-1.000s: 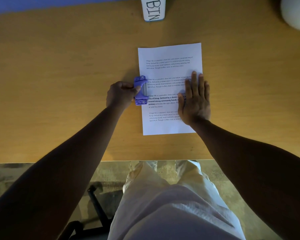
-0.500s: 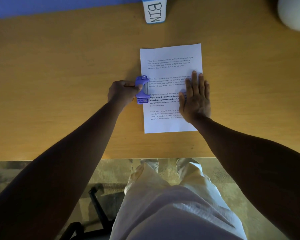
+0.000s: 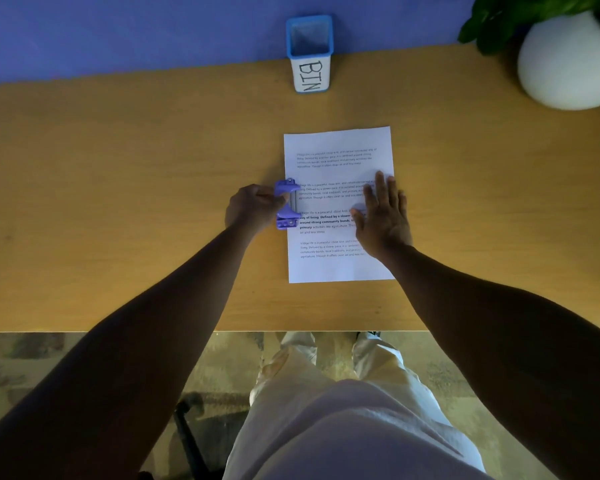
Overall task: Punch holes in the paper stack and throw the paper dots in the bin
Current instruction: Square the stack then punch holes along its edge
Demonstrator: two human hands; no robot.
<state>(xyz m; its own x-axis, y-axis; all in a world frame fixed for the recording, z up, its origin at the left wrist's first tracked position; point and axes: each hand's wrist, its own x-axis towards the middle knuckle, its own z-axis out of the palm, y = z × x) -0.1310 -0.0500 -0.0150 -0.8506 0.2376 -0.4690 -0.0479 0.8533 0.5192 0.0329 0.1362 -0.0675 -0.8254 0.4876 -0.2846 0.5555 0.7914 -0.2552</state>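
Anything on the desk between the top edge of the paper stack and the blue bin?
Nothing: the head view shows only bare wooden desk between the white printed paper stack and the blue-rimmed container labelled BIN at the wall.

We read "BIN" in black hand-drawn capitals on the white label of the blue box (image 3: 309,53) at the far edge of the table; the letters run sideways down the label. On the top sheet of the paper stack (image 3: 338,202) we see four short printed paragraphs. The third, partly bold, reads in pieces: "Village life is a peaceful, close-knit", "way of living. Defined by a slower", "around strong community bonds", "primary activities like agriculture", "air and less stress". Its line ends lie hidden. The other paragraphs are too small to read surely.
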